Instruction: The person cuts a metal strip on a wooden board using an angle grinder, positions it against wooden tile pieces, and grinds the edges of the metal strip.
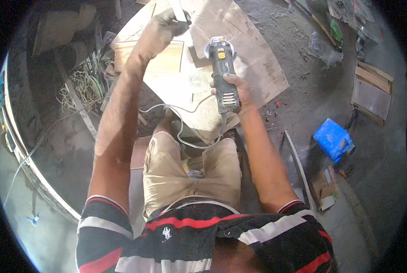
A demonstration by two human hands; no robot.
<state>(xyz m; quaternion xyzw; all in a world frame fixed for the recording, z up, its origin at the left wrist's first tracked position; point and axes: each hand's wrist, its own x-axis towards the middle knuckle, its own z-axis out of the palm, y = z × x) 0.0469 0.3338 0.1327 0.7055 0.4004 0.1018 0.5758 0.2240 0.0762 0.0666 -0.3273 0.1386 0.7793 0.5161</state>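
My right hand [242, 93] is wrapped round the body of an angle grinder [224, 77], dark with a yellow switch. Its disc end, with a pale guard, points away from me over a dusty wooden board [262, 68]. A pale cord [183, 129] runs from the back of the tool and loops over my lap. Farther out to the left, my left hand [162, 32] is closed on a pale, narrow bar [179, 11]. The bar's material is washed out by glare. Beneath my left forearm lies a flat wooden panel [171, 57] with visible grain.
On the right floor lie a blue jerrycan [333, 140], a small wooden frame [372, 93] and an opened cardboard box [327, 193]. A tangle of cord or wire [83, 91] sits at the left. A long thin strip [299, 166] lies beside my right arm.
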